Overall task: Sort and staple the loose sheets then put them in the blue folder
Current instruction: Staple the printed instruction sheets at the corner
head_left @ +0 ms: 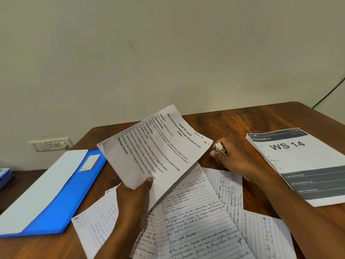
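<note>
My left hand (133, 199) holds a printed task sheet (155, 146) by its lower edge, thumb on top, lifted and tilted above the desk. My right hand (233, 157) rests on the desk to the right of that sheet, its fingers curled round a small white object (220, 147) that looks like a stapler, though I cannot be sure. Several handwritten lined sheets (196, 212) lie fanned out and overlapping below both hands. The blue folder (61, 199) lies closed at the left with a white sheet (43, 187) across it.
A printed stack headed "WS 14" (298, 165) lies at the right of the wooden desk (233, 120). A wall socket (50, 144) sits behind the folder. A black cable (330, 90) runs down the wall at the far right. Blue items (4, 176) poke in at the left edge.
</note>
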`<state>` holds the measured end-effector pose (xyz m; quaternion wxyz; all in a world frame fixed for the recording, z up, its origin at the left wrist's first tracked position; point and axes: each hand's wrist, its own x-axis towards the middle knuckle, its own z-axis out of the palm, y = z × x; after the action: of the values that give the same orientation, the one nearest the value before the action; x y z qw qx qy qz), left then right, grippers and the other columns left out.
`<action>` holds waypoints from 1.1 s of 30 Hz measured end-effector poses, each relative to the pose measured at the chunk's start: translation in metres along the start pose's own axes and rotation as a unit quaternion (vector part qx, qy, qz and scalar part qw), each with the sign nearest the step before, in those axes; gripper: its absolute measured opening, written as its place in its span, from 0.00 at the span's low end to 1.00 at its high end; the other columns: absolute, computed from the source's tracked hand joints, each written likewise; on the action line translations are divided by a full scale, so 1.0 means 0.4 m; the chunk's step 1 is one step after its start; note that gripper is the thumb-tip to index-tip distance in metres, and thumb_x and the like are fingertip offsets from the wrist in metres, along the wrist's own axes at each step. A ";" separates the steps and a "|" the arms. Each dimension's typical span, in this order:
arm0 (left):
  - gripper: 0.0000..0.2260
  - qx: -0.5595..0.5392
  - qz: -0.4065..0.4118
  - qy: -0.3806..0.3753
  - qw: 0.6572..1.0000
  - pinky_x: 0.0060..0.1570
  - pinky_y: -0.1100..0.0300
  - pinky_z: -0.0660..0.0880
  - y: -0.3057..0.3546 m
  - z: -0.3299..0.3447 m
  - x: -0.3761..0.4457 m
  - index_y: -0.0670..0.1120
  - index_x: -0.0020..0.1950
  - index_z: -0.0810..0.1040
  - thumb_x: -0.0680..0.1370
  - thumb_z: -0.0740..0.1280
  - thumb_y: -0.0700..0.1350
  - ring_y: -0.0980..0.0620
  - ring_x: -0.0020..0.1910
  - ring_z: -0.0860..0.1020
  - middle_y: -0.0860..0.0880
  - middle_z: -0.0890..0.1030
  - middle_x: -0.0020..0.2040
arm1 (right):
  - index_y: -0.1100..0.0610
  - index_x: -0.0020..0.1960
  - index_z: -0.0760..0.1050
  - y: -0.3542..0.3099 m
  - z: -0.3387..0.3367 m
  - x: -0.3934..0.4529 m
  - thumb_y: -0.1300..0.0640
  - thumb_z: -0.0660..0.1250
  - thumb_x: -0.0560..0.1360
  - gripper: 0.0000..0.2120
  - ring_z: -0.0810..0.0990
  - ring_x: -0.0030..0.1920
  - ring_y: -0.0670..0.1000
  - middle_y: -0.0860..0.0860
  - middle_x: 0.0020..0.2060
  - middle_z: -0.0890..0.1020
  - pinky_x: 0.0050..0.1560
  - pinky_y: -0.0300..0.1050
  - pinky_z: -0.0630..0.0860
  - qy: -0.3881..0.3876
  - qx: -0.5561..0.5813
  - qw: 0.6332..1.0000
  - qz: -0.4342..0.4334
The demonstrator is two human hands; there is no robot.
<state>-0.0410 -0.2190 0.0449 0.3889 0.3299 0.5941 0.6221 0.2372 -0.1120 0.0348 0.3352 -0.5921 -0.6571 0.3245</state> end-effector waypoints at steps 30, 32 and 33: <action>0.19 0.009 0.040 0.004 0.999 0.67 0.39 0.74 -0.011 0.021 -0.024 0.52 0.65 0.71 0.79 0.73 0.39 0.48 0.54 0.77 0.50 0.78 0.60 | 0.66 0.61 0.82 -0.013 -0.023 -0.001 0.49 0.72 0.77 0.22 0.81 0.40 0.53 0.59 0.46 0.85 0.36 0.47 0.77 -0.191 0.352 0.911 0.093; 0.20 0.003 0.035 0.000 0.999 0.67 0.39 0.74 -0.011 0.021 -0.024 0.52 0.65 0.71 0.78 0.74 0.39 0.47 0.56 0.77 0.50 0.78 0.61 | 0.67 0.60 0.82 -0.013 -0.018 0.002 0.50 0.73 0.76 0.21 0.81 0.39 0.53 0.59 0.43 0.84 0.36 0.47 0.77 -0.180 0.365 0.907 0.108; 0.20 0.000 0.032 -0.001 0.999 0.67 0.39 0.74 -0.010 0.021 -0.025 0.52 0.65 0.71 0.78 0.74 0.39 0.46 0.57 0.78 0.50 0.78 0.60 | 0.67 0.60 0.81 -0.011 -0.016 0.004 0.50 0.73 0.75 0.22 0.81 0.38 0.53 0.60 0.44 0.84 0.35 0.46 0.78 -0.169 0.375 0.904 0.118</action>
<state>-0.0285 -0.2237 0.0419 0.3691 0.3498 0.5827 0.6339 0.2398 -0.1105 0.0421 0.3758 -0.4320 -0.4593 0.6791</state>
